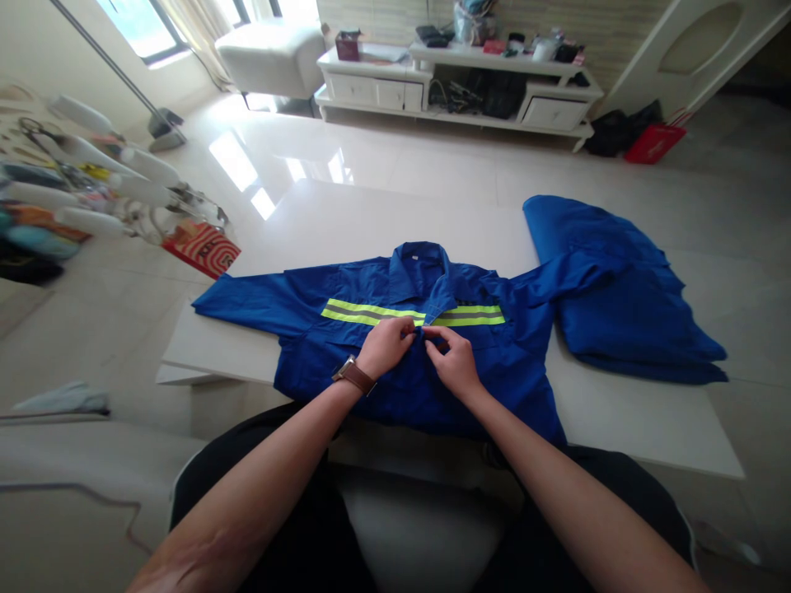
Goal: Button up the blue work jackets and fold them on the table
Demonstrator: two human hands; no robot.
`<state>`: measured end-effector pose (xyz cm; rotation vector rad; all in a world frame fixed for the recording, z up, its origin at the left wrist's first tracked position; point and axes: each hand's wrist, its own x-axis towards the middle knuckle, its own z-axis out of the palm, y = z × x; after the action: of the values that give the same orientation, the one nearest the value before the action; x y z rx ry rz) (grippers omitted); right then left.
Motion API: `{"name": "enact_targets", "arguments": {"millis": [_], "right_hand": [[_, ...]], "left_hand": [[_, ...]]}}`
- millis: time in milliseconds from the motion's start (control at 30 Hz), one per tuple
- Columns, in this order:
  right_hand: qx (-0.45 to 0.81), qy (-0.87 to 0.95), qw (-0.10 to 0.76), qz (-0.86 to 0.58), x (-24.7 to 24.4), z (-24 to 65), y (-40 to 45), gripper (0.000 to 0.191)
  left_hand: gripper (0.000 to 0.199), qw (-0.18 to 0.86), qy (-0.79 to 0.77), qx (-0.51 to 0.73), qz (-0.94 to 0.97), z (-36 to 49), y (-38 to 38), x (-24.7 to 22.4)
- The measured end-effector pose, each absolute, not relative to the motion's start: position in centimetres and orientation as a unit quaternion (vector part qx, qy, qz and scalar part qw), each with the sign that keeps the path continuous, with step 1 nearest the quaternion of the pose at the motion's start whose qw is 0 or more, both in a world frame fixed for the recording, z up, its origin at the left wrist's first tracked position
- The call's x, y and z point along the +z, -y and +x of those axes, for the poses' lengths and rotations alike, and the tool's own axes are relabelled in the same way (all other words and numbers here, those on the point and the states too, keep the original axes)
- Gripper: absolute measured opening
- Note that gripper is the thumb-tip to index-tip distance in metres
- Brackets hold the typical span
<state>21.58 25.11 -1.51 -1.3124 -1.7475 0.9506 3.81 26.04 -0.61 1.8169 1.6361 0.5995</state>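
A blue work jacket (371, 354) with a yellow-and-grey reflective stripe across the chest lies spread on the white table, collar pointing away from me. My left hand (386, 346), with a brown-strapped watch on its wrist, pinches the front placket just below the stripe. Close beside it, my right hand (452, 358) pinches the other side of the same front edge. Fingertips of both hands almost meet; any button or fastener between them is too small to make out. One sleeve stretches left, and the other reaches right onto a folded pile of blue cloth (630, 305).
The white table (655, 420) has its near edge by my knees. A red patterned paper bag (203, 247) stands beyond its left end, near a white-armed lamp-like fixture (136, 177). A low white cabinet (376, 91) with small items, a pale stool (272, 58) and a red bag (655, 142) are farther back.
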Motion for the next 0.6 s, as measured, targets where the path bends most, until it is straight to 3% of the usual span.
{"name": "enact_targets", "arguments": {"millis": [233,600], "right_hand": [[0.35,0.704,0.356,-0.505,-1.34,21.52,-24.58,0.029],[0.328,0.738,0.307,-0.503,-1.81,21.46,-24.72,0.035]], "left_hand": [[0.011,0.245,-0.646,0.209,0.692,4.39,-25.2,0.12],[0.014,0.246,-0.623,0.22,0.709,4.32,-25.54,-0.38]]}}
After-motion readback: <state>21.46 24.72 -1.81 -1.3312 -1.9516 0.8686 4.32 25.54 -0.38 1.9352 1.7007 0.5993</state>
